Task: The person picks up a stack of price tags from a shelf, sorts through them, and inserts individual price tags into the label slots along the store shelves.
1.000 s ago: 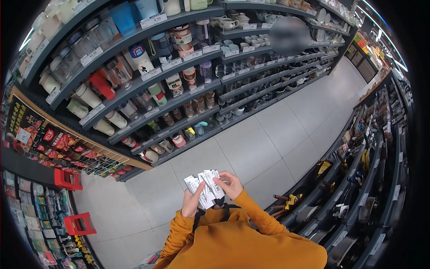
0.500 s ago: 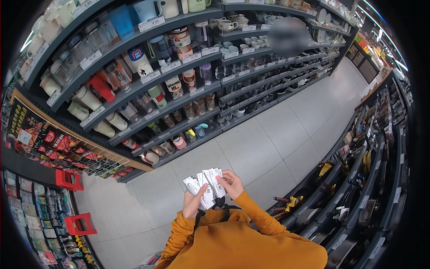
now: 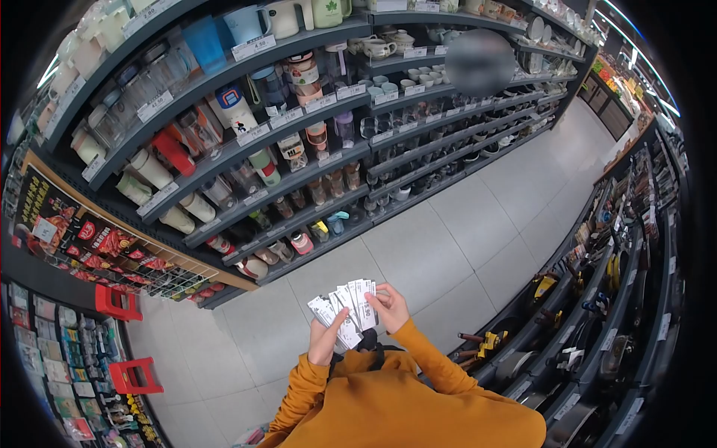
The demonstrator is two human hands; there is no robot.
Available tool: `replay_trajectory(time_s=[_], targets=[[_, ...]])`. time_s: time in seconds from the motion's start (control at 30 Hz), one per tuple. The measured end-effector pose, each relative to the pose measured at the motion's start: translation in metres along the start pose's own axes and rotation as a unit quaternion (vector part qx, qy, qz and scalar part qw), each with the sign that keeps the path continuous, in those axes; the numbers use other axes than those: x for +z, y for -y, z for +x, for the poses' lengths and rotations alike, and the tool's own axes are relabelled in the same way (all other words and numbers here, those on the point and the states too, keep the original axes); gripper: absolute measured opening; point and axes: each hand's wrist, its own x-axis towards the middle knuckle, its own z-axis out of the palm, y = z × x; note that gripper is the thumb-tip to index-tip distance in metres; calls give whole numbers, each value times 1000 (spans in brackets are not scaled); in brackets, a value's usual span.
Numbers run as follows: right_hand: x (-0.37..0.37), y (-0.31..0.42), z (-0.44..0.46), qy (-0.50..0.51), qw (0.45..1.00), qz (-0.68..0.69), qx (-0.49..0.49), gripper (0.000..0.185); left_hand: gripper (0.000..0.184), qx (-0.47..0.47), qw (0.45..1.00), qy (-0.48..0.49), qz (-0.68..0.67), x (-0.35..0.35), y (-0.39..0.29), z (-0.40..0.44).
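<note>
A fan of white printed price tags is spread in front of my body, above the tiled floor. My left hand grips most of them, its thumb pressed on their faces. On the other side, my right hand pinches the rightmost tags between thumb and fingers, and a printed price shows partly beside the thumb. Both hands are close together and touch the same fan. The small print is too fine to read. Mustard-coloured sleeves cover both arms.
Shelves of cups and bottles run along the left and back. Pans and kitchen tools fill a rack on the right. Two red stools stand at the lower left near hanging packets. Grey floor tiles run along the aisle.
The tags are fanned a little wider, with more of them showing between my hands. The view has shifted slightly; both hands keep their hold.
</note>
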Motion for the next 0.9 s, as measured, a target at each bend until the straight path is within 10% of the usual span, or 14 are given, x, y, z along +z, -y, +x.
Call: replay_trajectory(time_s=[0.9], targets=[[25, -6, 11, 34, 993, -113, 4, 21, 30, -31, 999, -28, -14, -30, 2, 16]])
